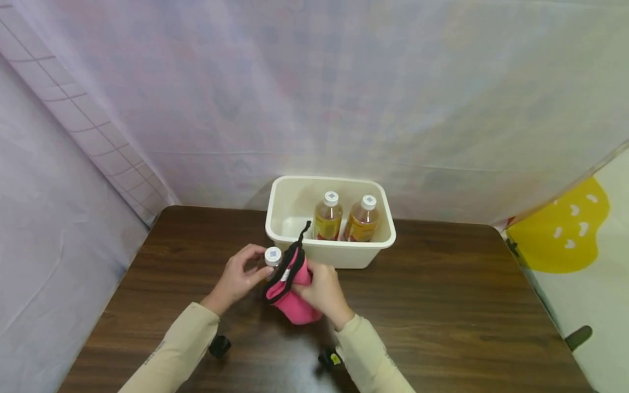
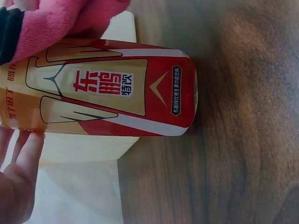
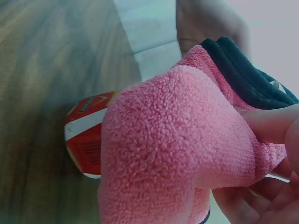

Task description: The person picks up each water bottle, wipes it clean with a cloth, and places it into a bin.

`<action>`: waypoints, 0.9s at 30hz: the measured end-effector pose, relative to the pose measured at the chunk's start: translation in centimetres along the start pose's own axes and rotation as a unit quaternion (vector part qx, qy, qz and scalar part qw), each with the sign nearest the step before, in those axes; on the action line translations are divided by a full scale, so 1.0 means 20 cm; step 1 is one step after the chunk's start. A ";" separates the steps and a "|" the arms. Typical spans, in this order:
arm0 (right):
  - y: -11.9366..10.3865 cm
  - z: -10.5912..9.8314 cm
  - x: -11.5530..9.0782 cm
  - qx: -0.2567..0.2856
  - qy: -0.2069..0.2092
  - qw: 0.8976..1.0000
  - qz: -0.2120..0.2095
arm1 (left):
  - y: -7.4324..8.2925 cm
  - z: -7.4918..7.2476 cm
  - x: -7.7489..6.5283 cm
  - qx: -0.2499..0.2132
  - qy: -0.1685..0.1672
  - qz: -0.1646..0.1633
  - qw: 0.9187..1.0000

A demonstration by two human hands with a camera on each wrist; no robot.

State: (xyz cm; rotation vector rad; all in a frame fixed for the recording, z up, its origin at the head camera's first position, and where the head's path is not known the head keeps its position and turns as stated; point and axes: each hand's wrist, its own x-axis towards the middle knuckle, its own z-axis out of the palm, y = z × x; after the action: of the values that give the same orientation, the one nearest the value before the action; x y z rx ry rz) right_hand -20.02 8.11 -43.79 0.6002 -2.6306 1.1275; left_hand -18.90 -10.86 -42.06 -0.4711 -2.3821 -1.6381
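Observation:
My left hand (image 1: 241,277) grips a bottle by its upper part, just below the white cap (image 1: 273,256). In the left wrist view the bottle (image 2: 107,88) shows a red and gold label, with its base at the dark tabletop. My right hand (image 1: 321,289) holds a pink fluffy cloth (image 3: 168,140) with dark edging, the thumb over its edge and the fingers behind. The cloth (image 1: 300,308) lies against the bottle's right side, its dark hanging loop (image 1: 304,230) sticking up. From above, the cloth and left hand hide most of the bottle.
A cream plastic bin (image 1: 339,255) stands at the back of the brown wooden table (image 1: 442,305). Inside, towards its right, are two upright capped bottles, one on the left (image 1: 327,218) and one on the right (image 1: 362,221). A pale curtain (image 1: 344,93) hangs behind the table.

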 end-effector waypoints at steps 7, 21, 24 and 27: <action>-0.05 -0.04 0.03 -0.019 0.009 1.000 -0.020 | -0.16 0.02 0.01 0.004 0.011 0.020 1.000; -0.04 -0.12 -0.01 -0.034 0.012 0.999 -0.015 | -0.01 0.00 0.00 -0.013 -0.002 -0.003 1.000; -0.02 -0.18 -0.04 -0.037 0.015 0.999 -0.011 | -0.01 0.00 0.00 -0.017 -0.006 -0.013 1.000; 0.02 -0.24 -0.09 -0.053 0.018 0.998 -0.014 | 0.00 -0.01 0.00 -0.025 -0.012 -0.021 0.999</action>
State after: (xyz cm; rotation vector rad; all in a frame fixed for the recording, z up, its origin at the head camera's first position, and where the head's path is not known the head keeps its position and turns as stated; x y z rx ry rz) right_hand -18.46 12.33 -41.29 0.5866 -2.6231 0.9746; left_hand -18.90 -11.00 -42.04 -0.4562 -2.3886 -1.7224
